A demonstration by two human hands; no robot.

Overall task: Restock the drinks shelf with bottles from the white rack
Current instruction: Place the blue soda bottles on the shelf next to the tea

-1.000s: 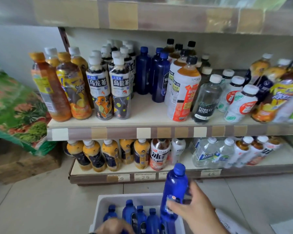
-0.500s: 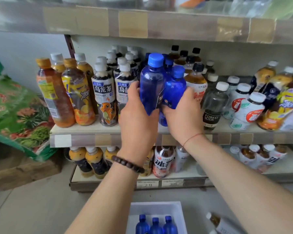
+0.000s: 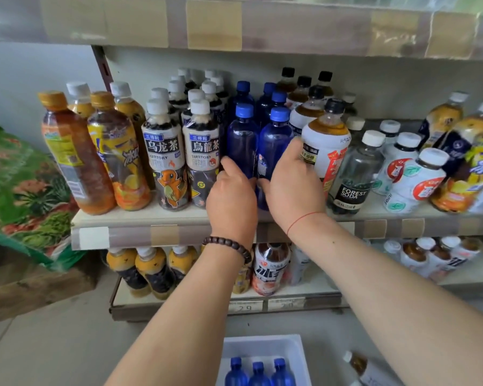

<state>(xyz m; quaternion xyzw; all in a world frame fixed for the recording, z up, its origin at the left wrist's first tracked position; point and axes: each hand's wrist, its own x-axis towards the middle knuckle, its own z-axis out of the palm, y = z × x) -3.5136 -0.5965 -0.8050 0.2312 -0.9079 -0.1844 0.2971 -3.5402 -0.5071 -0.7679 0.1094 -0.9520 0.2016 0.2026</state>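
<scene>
On the middle shelf [image 3: 162,218], working left to right, orange-capped amber tea bottles [image 3: 73,154] stand at the end, then white-capped oolong tea bottles with cartoon labels [image 3: 166,154]. Next, my left hand [image 3: 230,199] curls around the lower body of a translucent blue plastic bottle with a blue cap [image 3: 241,137], standing upright at the shelf front. Just beside it, my right hand [image 3: 292,190] wraps a second blue bottle [image 3: 273,140], thumb against its label. Both sit in front of more blue bottles. Further right stands a white-labelled tea bottle [image 3: 325,146] and a clear soda bottle [image 3: 354,174]. Below, the white plastic rack [image 3: 299,349] on the floor holds three blue bottles [image 3: 258,373].
</scene>
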